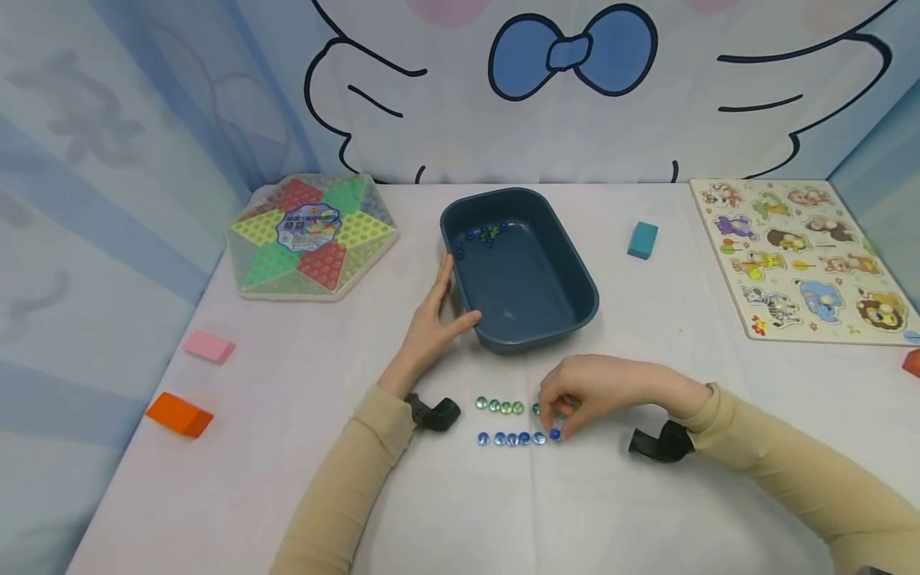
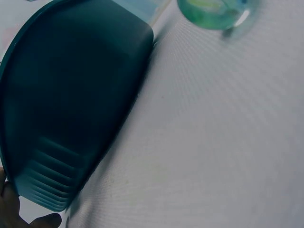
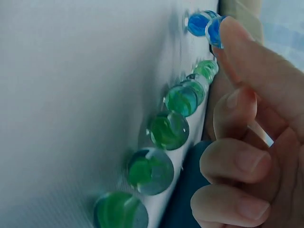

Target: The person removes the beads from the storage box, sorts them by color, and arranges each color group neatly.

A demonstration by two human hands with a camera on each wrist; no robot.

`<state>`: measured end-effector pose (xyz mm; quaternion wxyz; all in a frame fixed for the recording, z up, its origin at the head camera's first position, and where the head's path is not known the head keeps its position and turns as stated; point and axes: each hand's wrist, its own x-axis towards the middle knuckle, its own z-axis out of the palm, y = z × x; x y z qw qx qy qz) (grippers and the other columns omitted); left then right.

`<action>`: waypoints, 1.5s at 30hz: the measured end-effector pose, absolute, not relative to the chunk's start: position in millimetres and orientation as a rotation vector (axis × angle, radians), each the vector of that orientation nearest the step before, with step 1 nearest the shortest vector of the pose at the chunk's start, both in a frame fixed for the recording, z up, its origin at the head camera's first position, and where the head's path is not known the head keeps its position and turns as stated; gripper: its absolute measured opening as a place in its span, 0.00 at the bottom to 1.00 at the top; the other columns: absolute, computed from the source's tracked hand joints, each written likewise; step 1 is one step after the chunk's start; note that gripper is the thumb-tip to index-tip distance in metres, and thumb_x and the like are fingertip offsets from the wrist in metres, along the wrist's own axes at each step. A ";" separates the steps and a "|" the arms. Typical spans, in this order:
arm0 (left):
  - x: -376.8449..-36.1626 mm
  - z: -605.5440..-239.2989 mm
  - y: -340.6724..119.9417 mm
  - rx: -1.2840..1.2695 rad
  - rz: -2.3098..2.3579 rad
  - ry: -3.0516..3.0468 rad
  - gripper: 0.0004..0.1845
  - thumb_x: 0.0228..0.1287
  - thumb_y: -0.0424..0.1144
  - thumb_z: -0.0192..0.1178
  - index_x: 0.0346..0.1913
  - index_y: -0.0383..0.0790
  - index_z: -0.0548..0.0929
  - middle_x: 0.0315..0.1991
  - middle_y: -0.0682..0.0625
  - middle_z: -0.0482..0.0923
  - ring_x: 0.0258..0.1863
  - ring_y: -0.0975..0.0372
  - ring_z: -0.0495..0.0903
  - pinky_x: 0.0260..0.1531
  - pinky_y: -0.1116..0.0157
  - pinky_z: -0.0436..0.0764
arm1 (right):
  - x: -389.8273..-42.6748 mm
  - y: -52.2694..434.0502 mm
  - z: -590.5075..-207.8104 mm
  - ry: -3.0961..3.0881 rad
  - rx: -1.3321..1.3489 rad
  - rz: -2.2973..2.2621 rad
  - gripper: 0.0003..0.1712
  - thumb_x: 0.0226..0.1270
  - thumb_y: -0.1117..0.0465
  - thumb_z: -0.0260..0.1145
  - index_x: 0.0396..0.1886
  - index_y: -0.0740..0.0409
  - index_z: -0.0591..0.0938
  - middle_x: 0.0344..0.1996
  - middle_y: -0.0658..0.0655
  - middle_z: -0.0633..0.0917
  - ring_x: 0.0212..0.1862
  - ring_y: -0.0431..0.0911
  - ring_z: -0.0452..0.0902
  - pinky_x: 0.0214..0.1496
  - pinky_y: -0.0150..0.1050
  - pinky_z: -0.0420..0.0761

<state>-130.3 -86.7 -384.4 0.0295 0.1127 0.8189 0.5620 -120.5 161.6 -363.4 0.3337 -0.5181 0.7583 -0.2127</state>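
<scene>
Right hand (image 1: 596,390), grip pinching a blue marble (image 1: 555,434) at the blue row's (image 1: 512,439) 3 o'clock end.
Left hand (image 1: 431,329), grip spread, touches the tub's (image 1: 528,291) 8 o'clock side. A knuckle brushing the green row (image 1: 506,407) might scatter it. The 9 o'clock box's (image 1: 260,279) label (image 1: 309,228) is too small to read.

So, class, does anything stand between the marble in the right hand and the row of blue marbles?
Nothing visible: the right hand holds the blue marble just past the end of the blue row; the green row runs alongside, not between them.
</scene>
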 end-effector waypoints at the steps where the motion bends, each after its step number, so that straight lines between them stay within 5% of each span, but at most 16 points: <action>1: -130.4 -384.4 -86.7 0.348 1.735 2.523 0.46 0.61 0.37 0.59 0.74 0.46 0.40 0.75 0.50 0.34 0.73 0.54 0.43 0.70 0.53 0.47 | -119.8 160.6 -363.3 1.992 -1.359 -0.541 0.05 0.52 0.56 0.71 0.29 0.43 0.83 0.18 0.38 0.71 0.22 0.28 0.63 0.30 0.24 0.67; 27: -129.0 -382.0 -86.4 0.327 1.732 2.520 0.46 0.61 0.38 0.59 0.74 0.46 0.40 0.75 0.48 0.35 0.73 0.54 0.44 0.70 0.54 0.48 | -119.1 157.3 -360.1 2.116 -1.340 -0.425 0.07 0.50 0.55 0.73 0.30 0.42 0.84 0.19 0.39 0.72 0.21 0.29 0.62 0.27 0.25 0.66; 45: -128.7 -383.6 -86.7 0.334 1.738 2.524 0.46 0.61 0.37 0.59 0.74 0.45 0.41 0.75 0.48 0.36 0.72 0.53 0.45 0.70 0.54 0.49 | -173.6 133.2 -303.9 1.832 -1.439 -0.786 0.08 0.58 0.54 0.67 0.37 0.50 0.84 0.27 0.46 0.81 0.26 0.37 0.73 0.26 0.32 0.75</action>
